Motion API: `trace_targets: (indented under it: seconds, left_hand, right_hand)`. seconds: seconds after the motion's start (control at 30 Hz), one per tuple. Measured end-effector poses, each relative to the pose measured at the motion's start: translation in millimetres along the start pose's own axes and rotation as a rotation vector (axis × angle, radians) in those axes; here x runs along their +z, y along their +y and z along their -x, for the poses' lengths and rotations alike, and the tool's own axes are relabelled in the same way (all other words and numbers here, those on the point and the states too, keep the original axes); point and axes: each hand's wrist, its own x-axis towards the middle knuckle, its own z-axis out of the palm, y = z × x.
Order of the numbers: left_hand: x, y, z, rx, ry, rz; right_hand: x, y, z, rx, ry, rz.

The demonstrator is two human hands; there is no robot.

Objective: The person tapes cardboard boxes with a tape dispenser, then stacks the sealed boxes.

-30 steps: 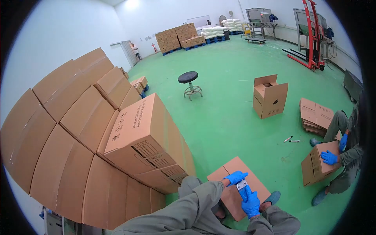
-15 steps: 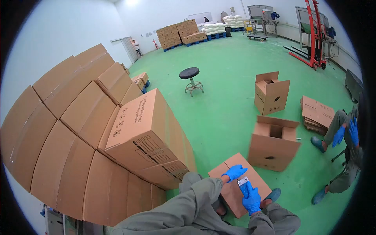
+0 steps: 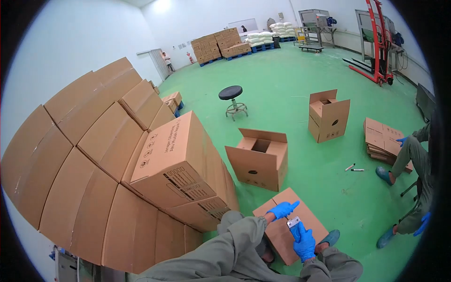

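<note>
A tall stack [image 3: 94, 164] of boxes filled the left side. On the right sat a co-worker [image 3: 416, 162], partly out of view. Two open boxes stood upright, a near one [image 3: 256, 168] just beyond the work and a far one [image 3: 329, 120] further right. The carton [image 3: 282, 238] being worked on lay near, right of the stack, its top shut. The right hand [image 3: 304, 245] grasped a tool [image 3: 293, 225] with a silvery head, above the carton or touching it. The left hand [image 3: 283, 210] lay over the carton's top, one finger stretched out; whether it pinched anything could not be told. The step in hand looked like work with the tool across that top. The next move seemed to call for a steadying left hand and a firm, level tool.
</note>
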Motion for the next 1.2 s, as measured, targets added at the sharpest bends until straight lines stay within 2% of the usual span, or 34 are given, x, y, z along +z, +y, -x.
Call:
trace_targets:
  seconds: [0.17, 0.23, 0.37, 0.47, 0.57, 0.63, 0.73, 0.77, 0.9, 1.13, 1.2]
  left_hand:
    - [20.6, 16.9, 10.2, 0.033, 0.041, -0.038]
    - [18.3, 23.6, 11.8, 0.104, 0.154, -0.155]
    - [15.6, 22.5, 7.6, 0.087, 0.127, -0.185]
    - [15.4, 20.6, 10.2, 0.041, 0.069, -0.101]
    - [15.3, 8.8, 0.8, 0.026, 0.070, -0.143]
    - [17.0, -0.6, -4.7, 0.056, 0.259, -0.273]
    - [20.2, -7.3, -7.3, 0.107, 0.238, -0.324]
    - [16.7, -9.8, -10.1, 0.088, 0.076, -0.322]
    - [20.7, 2.0, 3.1, -0.048, -0.011, -0.166]
    - [31.3, -11.1, -1.7, 0.063, 0.050, -0.053]
    - [29.7, -9.3, 1.0, 0.124, 0.140, -0.124]
  right_hand:
    - [-3.2, -2.6, 1.0, 0.011, -0.013, 0.004]
    - [-6.5, -5.8, -1.3, 0.016, -0.041, 0.039]
    - [-3.8, -3.3, -1.5, 0.003, -0.026, 0.016]
    - [-2.5, -2.1, 0.0, 0.021, -0.040, 0.033]
    - [-1.2, -0.6, -0.6, -0.008, 0.020, -0.005]
    - [-0.6, -0.6, -0.3, 0.000, 0.010, 0.016]
    - [-10.2, -8.6, -1.9, 0.031, -0.055, 0.035]
    - [-8.3, -7.2, -1.9, 0.037, -0.060, 0.035]
    - [-3.3, -3.7, 1.9, 0.006, -0.008, -0.001]
    - [1.0, 5.0, -0.7, -0.037, 0.008, 0.011]
    - [0.2, 2.3, -1.3, -0.041, 0.011, 0.010]
